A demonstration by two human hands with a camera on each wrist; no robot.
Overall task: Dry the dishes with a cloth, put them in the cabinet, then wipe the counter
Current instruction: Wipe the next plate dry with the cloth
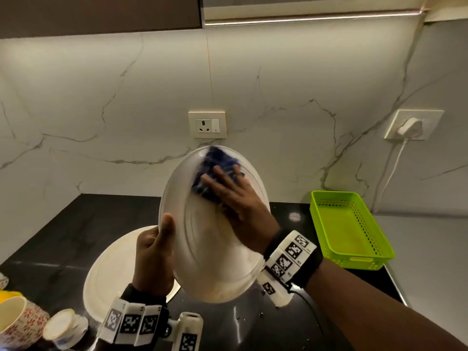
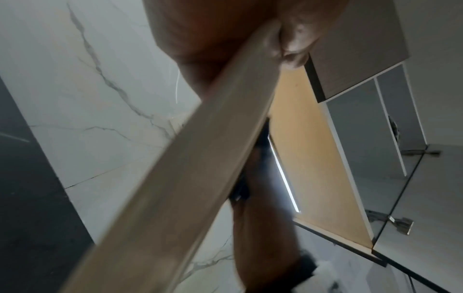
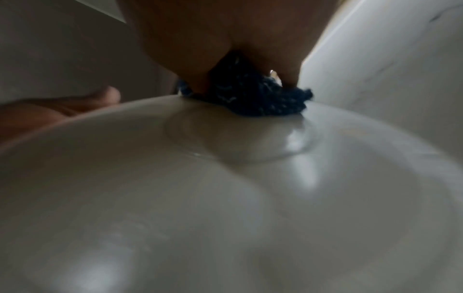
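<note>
Drying step: left hand (image 1: 154, 252) grips the plate (image 1: 215, 249); flat right hand (image 1: 238, 196) presses the cloth (image 1: 217, 163). Next: cabinet.

A lime-green perforated plastic basket (image 1: 352, 229) sat at the right end of the black surface, against the marble-patterned backsplash (image 1: 101, 102). An unused wall socket with switch (image 1: 207, 124) was mounted mid-wall; a second socket to the right held a white plug (image 1: 410, 127), its white cord (image 1: 390, 171) running down toward the basket. A lit LED strip (image 1: 311, 19) ran under the upper units.
</note>
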